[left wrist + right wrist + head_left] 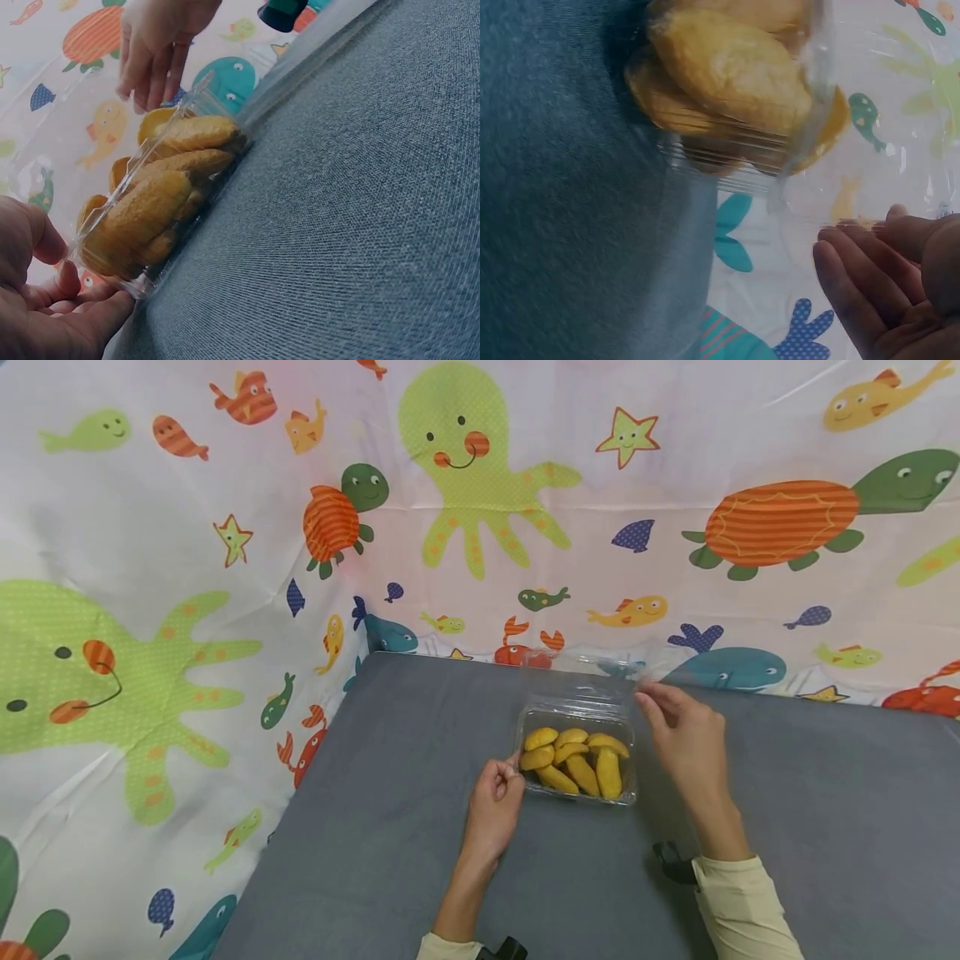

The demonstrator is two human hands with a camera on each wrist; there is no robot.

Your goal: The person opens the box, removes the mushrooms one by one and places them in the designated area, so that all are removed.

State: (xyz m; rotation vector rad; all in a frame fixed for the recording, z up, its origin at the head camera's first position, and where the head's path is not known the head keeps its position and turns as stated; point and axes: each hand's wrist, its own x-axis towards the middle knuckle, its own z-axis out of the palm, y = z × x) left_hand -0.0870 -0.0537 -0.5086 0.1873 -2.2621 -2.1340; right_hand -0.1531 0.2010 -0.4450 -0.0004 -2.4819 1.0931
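A clear plastic clamshell box sits on the grey cloth, holding several yellow mushrooms. Its hinged lid stands raised at the back. My left hand pinches the left rim of the box near its front corner, as the left wrist view also shows, with the mushrooms behind the clear wall. On the other side, my right hand pinches the right edge of the raised lid between thumb and fingers. In the right wrist view, that right hand is beside the see-through lid.
A grey cloth covers the table. White curtains printed with sea animals hang behind and to the left, close to the table's back edge. Dark wrist devices sit at both cream sleeves.
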